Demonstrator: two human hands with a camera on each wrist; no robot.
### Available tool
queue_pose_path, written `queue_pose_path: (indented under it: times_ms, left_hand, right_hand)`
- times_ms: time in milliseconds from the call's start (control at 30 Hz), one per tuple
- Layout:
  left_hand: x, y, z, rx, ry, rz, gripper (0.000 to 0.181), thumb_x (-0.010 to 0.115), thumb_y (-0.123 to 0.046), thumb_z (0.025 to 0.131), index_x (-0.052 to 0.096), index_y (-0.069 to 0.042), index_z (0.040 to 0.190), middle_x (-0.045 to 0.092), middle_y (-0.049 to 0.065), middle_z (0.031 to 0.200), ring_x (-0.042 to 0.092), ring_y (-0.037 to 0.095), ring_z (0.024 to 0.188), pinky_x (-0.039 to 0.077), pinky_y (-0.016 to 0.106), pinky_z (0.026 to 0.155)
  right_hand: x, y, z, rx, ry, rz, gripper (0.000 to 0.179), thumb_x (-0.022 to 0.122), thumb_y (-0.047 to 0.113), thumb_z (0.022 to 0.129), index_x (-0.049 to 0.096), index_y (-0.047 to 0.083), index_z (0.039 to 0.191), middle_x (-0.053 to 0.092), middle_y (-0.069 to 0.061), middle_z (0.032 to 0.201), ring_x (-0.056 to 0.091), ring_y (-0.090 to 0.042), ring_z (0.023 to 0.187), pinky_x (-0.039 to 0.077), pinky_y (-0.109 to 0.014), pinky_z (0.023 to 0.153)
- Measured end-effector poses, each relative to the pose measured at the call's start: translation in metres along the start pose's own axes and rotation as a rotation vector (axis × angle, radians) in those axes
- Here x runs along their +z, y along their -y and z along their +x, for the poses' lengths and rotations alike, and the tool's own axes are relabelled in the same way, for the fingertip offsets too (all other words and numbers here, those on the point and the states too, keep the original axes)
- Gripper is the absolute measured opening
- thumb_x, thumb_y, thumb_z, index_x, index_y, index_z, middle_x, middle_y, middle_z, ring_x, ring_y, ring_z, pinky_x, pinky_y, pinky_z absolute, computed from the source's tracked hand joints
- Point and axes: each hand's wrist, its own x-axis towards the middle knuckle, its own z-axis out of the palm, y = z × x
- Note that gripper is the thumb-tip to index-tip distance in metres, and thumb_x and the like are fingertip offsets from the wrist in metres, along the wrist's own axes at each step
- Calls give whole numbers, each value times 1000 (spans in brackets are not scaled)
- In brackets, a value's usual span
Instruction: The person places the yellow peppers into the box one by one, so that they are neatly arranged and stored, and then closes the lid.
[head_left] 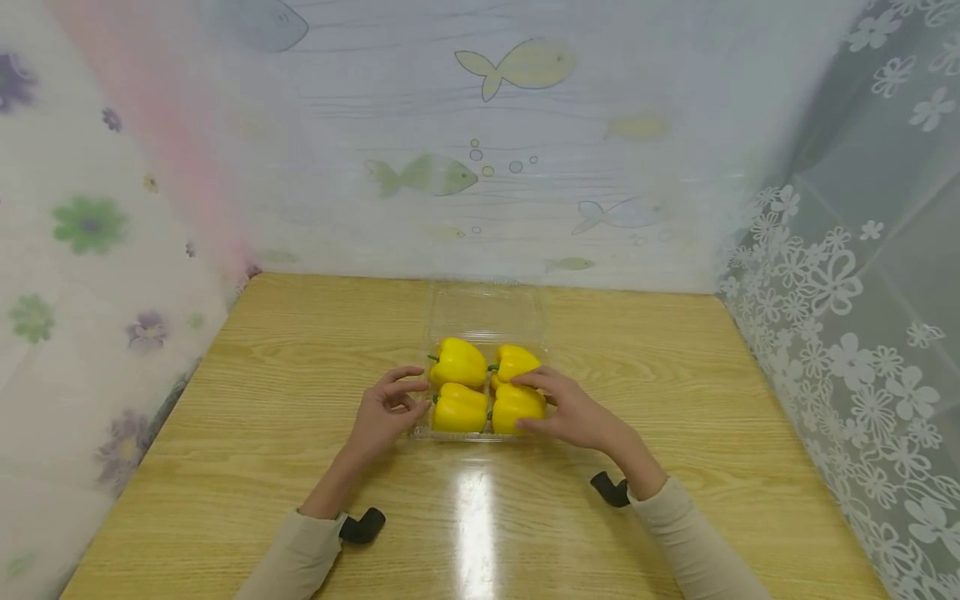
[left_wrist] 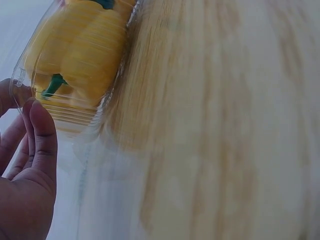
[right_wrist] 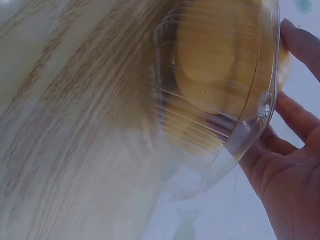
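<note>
Several yellow bell peppers with green stems stand in two rows in a clear plastic clamshell box [head_left: 489,437]: back left [head_left: 459,363], back right [head_left: 516,362], front left [head_left: 460,410] and front right [head_left: 513,408]. At the box's left side, my left hand [head_left: 384,417] pinches the rim between thumb and finger, as the left wrist view shows. My right hand [head_left: 573,412] reaches over the right rim and holds the front right pepper, thumb in front and fingers behind. Part of that hand is hidden behind the box wall in the right wrist view.
The open clear lid [head_left: 487,312] lies back behind the box. Beneath is a wood-grain table [head_left: 315,333]. A fish-print curtain [head_left: 337,217] hangs along its far edge, with flowered sheets on the left [head_left: 142,275] and right [head_left: 832,333].
</note>
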Motion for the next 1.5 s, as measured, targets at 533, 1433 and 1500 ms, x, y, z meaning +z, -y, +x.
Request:
queue_pose_path:
  times_ms: [533, 1433, 1500]
  left_hand:
    - [0, -1, 1, -13, -8, 14, 23, 74, 1, 91, 74, 5, 113, 52, 18, 143, 62, 9, 74, 52, 17, 64]
    - [-44, -20, 3, 80, -59, 150, 35, 54, -9, 105, 58, 4, 138, 51, 23, 143, 70, 27, 83, 60, 29, 73]
    - [-43, -18, 6, 51, -45, 123, 37, 55, -9, 105, 57, 6, 139, 50, 23, 143, 70, 28, 84, 60, 31, 75]
  right_hand:
    - [-1, -8, -3, 3, -9, 177, 50, 79, 17, 90, 61, 11, 136, 56, -5, 135, 53, -27, 131, 42, -51, 112]
    - [-32, -31, -32, 18, -397, 243, 49, 55, 9, 105, 43, 5, 152, 46, -17, 151, 43, -42, 137, 34, -57, 114]
    - [-31, -38, -28, 47, -387, 268, 48, 54, 11, 106, 42, 3, 152, 45, -20, 152, 43, -45, 138, 35, -58, 113]
